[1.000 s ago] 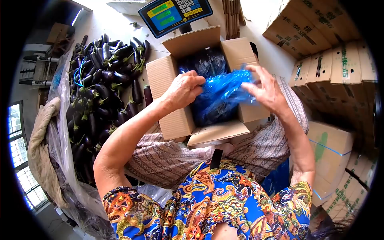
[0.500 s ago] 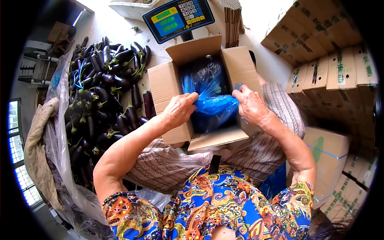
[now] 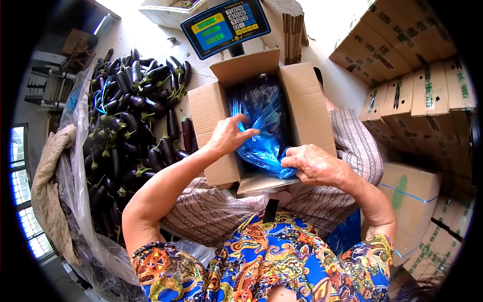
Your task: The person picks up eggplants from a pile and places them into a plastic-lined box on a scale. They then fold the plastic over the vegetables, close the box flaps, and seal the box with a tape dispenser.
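An open cardboard box (image 3: 308,108) stands between my knees with its flaps folded out. Inside, a thin blue plastic bag (image 3: 262,151) lies gathered over dark, glossy eggplants (image 3: 279,95). My left hand (image 3: 229,136) is over the left side of the box, thumb and fingers apart, touching the bag's upper folds. Near the front right corner, my right hand (image 3: 314,165) pinches the bunched edge of the blue bag between thumb and fingers. Part of the bag's edge is hidden under that hand.
A heap of loose eggplants (image 3: 133,123) lies on my left beside clear plastic sheeting (image 3: 80,186). Behind the box stands a scale display (image 3: 226,27). Flattened cardboard (image 3: 293,35) is stacked behind it. Printed cartons (image 3: 430,93) line the right, with a strapped carton (image 3: 410,201) nearer me.
My right hand has pulled the bag's edge down toward the box's front flap. My left hand has loosened from its pinch and spread its fingers. The bag is now bunched lower.
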`<act>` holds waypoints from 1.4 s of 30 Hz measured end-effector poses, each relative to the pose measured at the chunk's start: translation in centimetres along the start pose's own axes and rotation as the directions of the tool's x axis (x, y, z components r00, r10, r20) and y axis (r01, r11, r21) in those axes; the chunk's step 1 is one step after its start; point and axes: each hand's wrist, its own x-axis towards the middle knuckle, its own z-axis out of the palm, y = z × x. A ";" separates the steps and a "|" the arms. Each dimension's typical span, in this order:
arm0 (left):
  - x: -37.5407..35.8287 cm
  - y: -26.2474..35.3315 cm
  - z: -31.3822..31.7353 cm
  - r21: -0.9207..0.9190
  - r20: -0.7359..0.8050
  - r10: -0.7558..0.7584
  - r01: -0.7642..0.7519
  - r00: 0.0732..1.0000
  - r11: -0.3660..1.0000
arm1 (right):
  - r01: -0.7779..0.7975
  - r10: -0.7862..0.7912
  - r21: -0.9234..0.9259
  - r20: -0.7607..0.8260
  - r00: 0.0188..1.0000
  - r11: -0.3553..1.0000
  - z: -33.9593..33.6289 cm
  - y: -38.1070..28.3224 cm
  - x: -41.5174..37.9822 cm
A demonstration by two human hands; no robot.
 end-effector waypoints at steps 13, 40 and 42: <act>-2.5 2.5 -0.8 -0.807 0.322 0.073 0.233 0.944 0.542 | -0.014 0.037 0.064 -0.365 0.930 0.998 0.2 2.0 -0.6; -0.1 -0.4 -1.2 0.113 -0.088 0.523 -0.513 0.848 0.851 | -0.173 0.509 0.807 -0.177 0.842 0.565 -0.9 5.2 -1.7; -0.6 -0.4 -1.3 0.078 -0.011 0.498 -0.496 0.867 0.865 | -0.234 0.562 0.852 -0.083 0.823 0.469 -1.4 4.4 -1.3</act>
